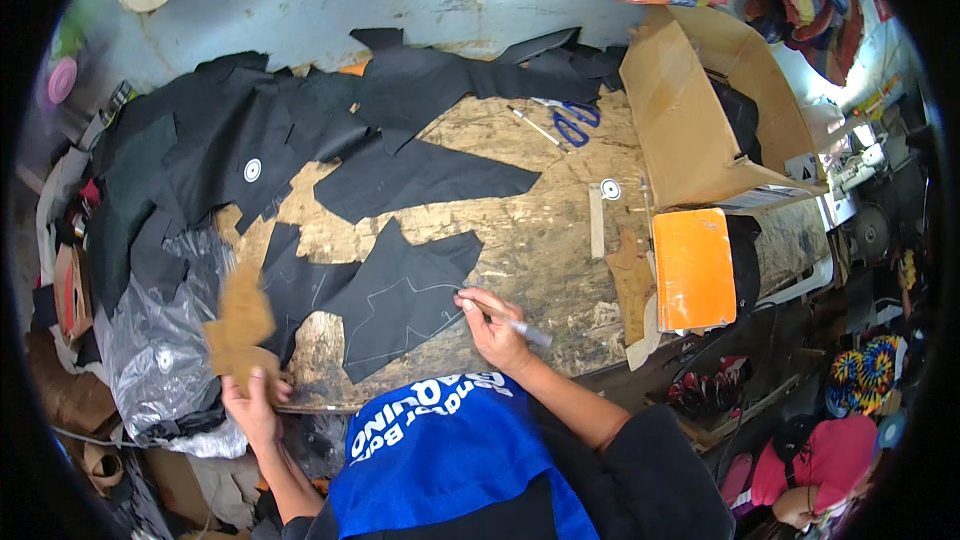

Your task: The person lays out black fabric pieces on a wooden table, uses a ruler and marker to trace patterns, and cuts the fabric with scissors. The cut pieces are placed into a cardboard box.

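My left hand grips the lower end of a tan cardboard pattern piece, which is raised near the table's left front and slightly blurred. In my right hand is a slim marking pen, its tip by the right edge of a black material piece. Pale outlines of a curved shape are drawn on that piece. Another black scrap with pale lines lies just to its left, partly under it. My right fingers are closed around the pen.
A worn wooden table holds black sheets along its back and left. Blue-handled scissors, an open cardboard box, an orange notebook and another tan pattern are rightward. Clear plastic bunches at left. A person in pink is lower right.
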Motion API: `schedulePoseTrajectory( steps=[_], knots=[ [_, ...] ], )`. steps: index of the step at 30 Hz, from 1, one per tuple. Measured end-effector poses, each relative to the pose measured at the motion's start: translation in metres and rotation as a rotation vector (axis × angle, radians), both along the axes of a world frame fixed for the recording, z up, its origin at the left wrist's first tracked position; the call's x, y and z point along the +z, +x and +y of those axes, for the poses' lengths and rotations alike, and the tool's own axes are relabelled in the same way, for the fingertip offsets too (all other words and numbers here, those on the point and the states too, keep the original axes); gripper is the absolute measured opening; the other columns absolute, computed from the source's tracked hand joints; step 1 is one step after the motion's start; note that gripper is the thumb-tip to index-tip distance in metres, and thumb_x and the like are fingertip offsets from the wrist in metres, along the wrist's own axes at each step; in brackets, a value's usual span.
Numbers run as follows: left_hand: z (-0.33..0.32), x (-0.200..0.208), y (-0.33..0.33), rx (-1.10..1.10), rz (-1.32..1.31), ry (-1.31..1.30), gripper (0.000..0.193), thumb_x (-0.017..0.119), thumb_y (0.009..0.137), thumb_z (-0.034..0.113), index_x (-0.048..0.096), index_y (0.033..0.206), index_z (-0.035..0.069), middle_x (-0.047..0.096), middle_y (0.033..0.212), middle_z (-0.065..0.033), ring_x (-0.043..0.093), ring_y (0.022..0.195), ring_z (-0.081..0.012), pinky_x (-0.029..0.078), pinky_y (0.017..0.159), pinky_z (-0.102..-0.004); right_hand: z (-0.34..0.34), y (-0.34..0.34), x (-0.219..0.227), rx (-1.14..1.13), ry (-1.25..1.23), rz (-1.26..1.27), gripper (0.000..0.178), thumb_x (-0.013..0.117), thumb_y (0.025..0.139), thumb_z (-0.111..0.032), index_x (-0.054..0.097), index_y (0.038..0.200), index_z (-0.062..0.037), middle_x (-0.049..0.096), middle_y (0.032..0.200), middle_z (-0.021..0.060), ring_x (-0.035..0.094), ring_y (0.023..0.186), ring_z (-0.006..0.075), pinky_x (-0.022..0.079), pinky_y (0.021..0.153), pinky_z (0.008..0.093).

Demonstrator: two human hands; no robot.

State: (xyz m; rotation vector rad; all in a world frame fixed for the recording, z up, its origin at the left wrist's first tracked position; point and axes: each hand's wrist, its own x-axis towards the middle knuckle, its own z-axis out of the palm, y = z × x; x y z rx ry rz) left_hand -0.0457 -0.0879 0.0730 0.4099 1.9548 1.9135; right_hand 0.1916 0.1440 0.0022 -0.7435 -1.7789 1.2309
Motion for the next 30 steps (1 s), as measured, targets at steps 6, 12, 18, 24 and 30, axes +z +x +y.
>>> schedulePoseTrajectory(
  steps=[6, 12, 18, 24, 30],
  knots=[
    [0.041, -0.006, 0.048, -0.766, -0.169, -0.368, 0.021, 0.063, 0.082, 0.004, 0.06, 0.102, -0.003, 0.066, 0.075, -0.0078, 0.063, 0.059, -0.0132, 0.05, 0.052, -0.0234, 0.01, 0.009, 0.051, 0.372, -0.139, -0.046, 0.03, 0.068, 0.078, -0.006, 0.06, 0.107, -0.0002, 0.066, 0.1, 0.0132, 0.065, 0.088, 0.0215, 0.052, 0.077, 0.0316],
    [0.074, -0.008, 0.061, -1.003, 0.248, -0.528, 0.049, 0.078, 0.07, 0.016, 0.059, 0.112, 0.001, 0.067, 0.074, -0.0089, 0.063, 0.064, -0.0152, 0.051, 0.06, -0.029, 0.009, 0.021, 0.07, 0.604, -0.065, -0.452, 0.036, 0.063, 0.075, -0.005, 0.059, 0.11, -0.0007, 0.066, 0.094, 0.0176, 0.066, 0.084, 0.0299, 0.052, 0.076, 0.0341],
    [0.084, -0.029, 0.056, -0.443, 0.515, -0.405, 0.06, 0.083, 0.06, 0.019, 0.058, 0.111, 0.0, 0.063, 0.104, -0.0191, 0.06, 0.099, -0.0308, 0.046, 0.088, -0.0376, 0.051, 0.069, 0.099, -0.09, 0.038, -0.007, 0.031, 0.061, 0.076, 0.003, 0.061, 0.108, 0.0011, 0.064, 0.107, 0.0109, 0.06, 0.099, 0.0192, 0.047, 0.09, 0.0352],
    [0.079, -0.044, 0.052, -0.276, 0.726, -0.628, 0.064, 0.084, 0.055, 0.015, 0.057, 0.111, -0.002, 0.058, 0.092, -0.0159, 0.056, 0.086, -0.0313, 0.045, 0.078, -0.0396, 0.069, 0.165, 0.145, -0.573, 0.041, 0.078, 0.065, 0.064, 0.071, 0.013, 0.045, 0.131, -0.0024, 0.056, 0.103, 0.0056, 0.059, 0.084, 0.0083, 0.046, 0.069, 0.0181],
    [0.092, -0.031, 0.048, -0.41, 0.416, -0.785, 0.052, 0.081, 0.059, 0.01, 0.061, 0.105, -0.004, 0.056, 0.066, -0.0075, 0.054, 0.058, -0.0203, 0.045, 0.057, -0.0326, 0.076, 0.172, 0.105, -1.007, 0.241, -0.757, 0.041, 0.067, 0.081, -0.013, 0.055, 0.115, 0.0054, 0.061, 0.108, 0.0258, 0.06, 0.099, 0.0355, 0.046, 0.086, 0.0379]
  ],
)
